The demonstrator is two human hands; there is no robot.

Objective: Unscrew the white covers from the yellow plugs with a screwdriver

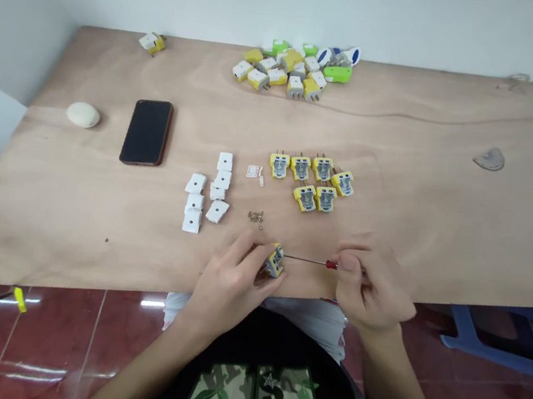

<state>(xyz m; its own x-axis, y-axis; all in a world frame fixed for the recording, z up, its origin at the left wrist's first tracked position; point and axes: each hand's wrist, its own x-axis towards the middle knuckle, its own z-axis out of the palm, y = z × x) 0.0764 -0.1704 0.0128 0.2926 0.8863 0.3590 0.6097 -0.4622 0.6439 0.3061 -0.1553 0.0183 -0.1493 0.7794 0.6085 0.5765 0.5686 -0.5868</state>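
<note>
Near the table's front edge, my left hand (239, 273) grips an uncovered yellow and grey electrical plug (275, 262). My right hand (374, 284) is closed around the red handle of a screwdriver (305, 259). Its thin shaft points left, and the tip meets the right side of the plug; whether it sits in a screw I cannot tell. Just beyond my left hand lies a small pile of brass screws (256, 216). Several white plug covers (192, 220) are to the left, and several open yellow plug halves (324, 198) lie farther back. Small white flat pieces (253, 171) rest between them.
A black phone (147, 132) and a white mouse (83, 114) lie at the left. Along the wall sits a heap of plugs (291, 62), with one plug (152, 42) apart. A grey half-round piece (490, 159) is at the right. A blue stool (502, 338) stands below.
</note>
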